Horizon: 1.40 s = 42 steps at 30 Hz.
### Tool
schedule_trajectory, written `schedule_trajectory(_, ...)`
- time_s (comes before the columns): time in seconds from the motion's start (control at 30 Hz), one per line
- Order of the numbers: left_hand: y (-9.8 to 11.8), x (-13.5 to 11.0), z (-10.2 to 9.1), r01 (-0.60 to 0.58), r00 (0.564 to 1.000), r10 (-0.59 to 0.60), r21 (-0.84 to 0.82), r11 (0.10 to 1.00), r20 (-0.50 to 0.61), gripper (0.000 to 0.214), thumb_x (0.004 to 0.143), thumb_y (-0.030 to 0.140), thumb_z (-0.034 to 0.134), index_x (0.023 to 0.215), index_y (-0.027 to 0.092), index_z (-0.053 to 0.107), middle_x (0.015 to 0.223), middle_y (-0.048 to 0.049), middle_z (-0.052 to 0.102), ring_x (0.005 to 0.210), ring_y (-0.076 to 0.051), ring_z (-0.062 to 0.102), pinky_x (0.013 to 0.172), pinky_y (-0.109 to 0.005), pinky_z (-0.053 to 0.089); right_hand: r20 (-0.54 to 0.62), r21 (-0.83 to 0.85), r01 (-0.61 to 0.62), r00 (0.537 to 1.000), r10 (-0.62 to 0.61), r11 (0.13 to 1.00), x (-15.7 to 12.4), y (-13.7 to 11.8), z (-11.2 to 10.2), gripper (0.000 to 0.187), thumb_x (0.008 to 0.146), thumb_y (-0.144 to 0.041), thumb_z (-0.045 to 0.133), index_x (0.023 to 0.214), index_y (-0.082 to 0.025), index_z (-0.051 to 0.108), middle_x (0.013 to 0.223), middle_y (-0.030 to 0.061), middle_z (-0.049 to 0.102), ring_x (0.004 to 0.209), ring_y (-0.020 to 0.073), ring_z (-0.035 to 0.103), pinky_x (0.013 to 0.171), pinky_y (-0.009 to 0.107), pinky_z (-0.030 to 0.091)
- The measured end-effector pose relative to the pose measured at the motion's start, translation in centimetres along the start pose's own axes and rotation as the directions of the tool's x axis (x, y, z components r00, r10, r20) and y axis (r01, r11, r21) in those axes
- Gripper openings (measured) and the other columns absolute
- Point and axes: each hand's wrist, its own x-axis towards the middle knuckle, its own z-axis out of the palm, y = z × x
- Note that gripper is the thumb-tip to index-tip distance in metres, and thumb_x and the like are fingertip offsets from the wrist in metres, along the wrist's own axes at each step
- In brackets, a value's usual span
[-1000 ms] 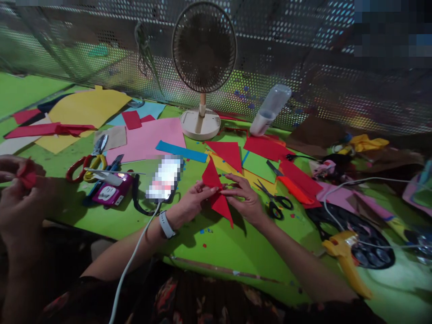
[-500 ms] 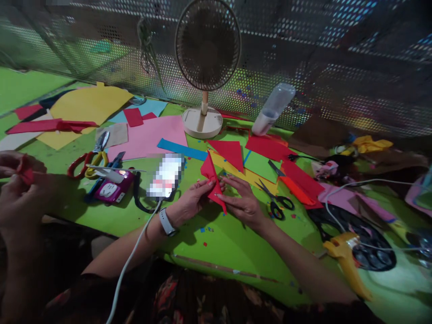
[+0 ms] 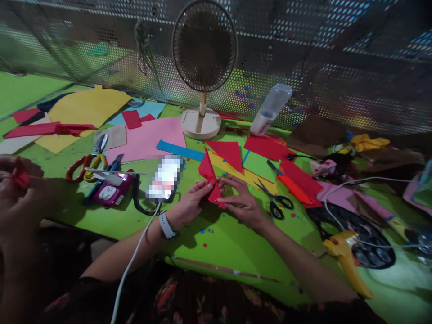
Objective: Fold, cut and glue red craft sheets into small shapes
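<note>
A red paper piece (image 3: 209,176) is being folded on the green table (image 3: 232,243). My left hand (image 3: 191,202), with a white watch on the wrist, pinches its left side and holds that flap up. My right hand (image 3: 241,202) presses fingertips on the paper's right lower edge. Another red triangle (image 3: 229,154) lies just behind it on yellow paper. A phone (image 3: 165,177) on a white cable lies left of my hands.
Another person's hands (image 3: 16,193) at the far left hold a small red piece. Black scissors (image 3: 275,202) lie right of my hands; a yellow glue gun (image 3: 344,256) lies at front right. A table fan (image 3: 202,67), a bottle (image 3: 270,110), coloured paper sheets and red-yellow scissors (image 3: 84,164) are spread around.
The red paper's lower point has been folded up, so the piece is now shorter and more upright. Both hands stayed at it, closing inward slightly.
</note>
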Motion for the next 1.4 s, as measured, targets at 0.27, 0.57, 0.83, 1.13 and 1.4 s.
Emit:
schedule_trajectory(0.27,0.0,-0.1,-0.2,0.017,0.999,-0.017,-0.002,1.0,-0.036,0.016,0.073,0.022,0.078,0.087,0.017,0.072,0.083,-0.0027,0.074,0.065,-0.012,0.066,0.054,-0.02,0.052,-0.049,0.087,-0.14,0.988,0.145,0.986,-0.4,0.2,0.3,0.02,0.082,-0.03,0.069,0.1,-0.037,0.073,0.134,0.0006,0.055,0.13,0.023,0.043,0.107,0.049,0.038)
schedule_trajectory(0.57,-0.2,-0.5,0.0,0.062,0.997,-0.064,0.051,0.997,0.042,0.017,0.071,0.024,0.08,0.082,0.012,0.074,0.074,-0.0027,0.073,0.064,-0.011,0.065,0.064,-0.02,0.052,-0.045,0.054,0.006,0.999,-0.003,0.999,0.2,-0.1,-0.2,0.023,0.082,-0.027,0.07,0.101,-0.04,0.072,0.131,-0.0008,0.058,0.13,0.0213,0.044,0.108,0.048,0.037)
schedule_trajectory(0.83,-0.5,-0.4,0.0,0.036,0.999,-0.035,0.068,0.997,-0.008,0.018,0.069,0.025,0.081,0.083,0.016,0.075,0.081,-0.0027,0.074,0.064,-0.01,0.064,0.059,-0.019,0.052,-0.068,0.065,-0.08,0.994,0.084,0.995,-0.1,-0.1,0.1,0.014,0.081,-0.031,0.071,0.093,-0.036,0.074,0.127,0.0007,0.06,0.127,0.0224,0.046,0.107,0.048,0.038)
schedule_trajectory(1.13,-0.8,-0.1,0.0,0.006,0.997,-0.003,0.051,0.999,-0.072,0.024,0.065,0.027,0.084,0.083,0.015,0.073,0.075,-0.0009,0.072,0.061,-0.011,0.064,0.056,-0.021,0.053,-0.111,0.144,-0.16,0.978,0.177,0.977,-0.1,-0.4,0.5,0.011,0.081,-0.031,0.07,0.091,-0.035,0.075,0.125,0.0018,0.06,0.128,0.0226,0.046,0.106,0.047,0.041)
schedule_trajectory(1.4,-1.0,-0.3,0.3,-0.061,0.996,0.065,0.06,0.996,-0.067,0.026,0.063,0.028,0.085,0.083,0.017,0.074,0.079,-0.0004,0.074,0.067,-0.01,0.065,0.062,-0.019,0.053,-0.159,0.292,-0.235,0.944,0.29,0.927,-0.1,-0.3,1.3,0.003,0.081,-0.031,0.071,0.083,-0.029,0.072,0.119,0.0032,0.061,0.126,0.0193,0.048,0.108,0.044,0.039)
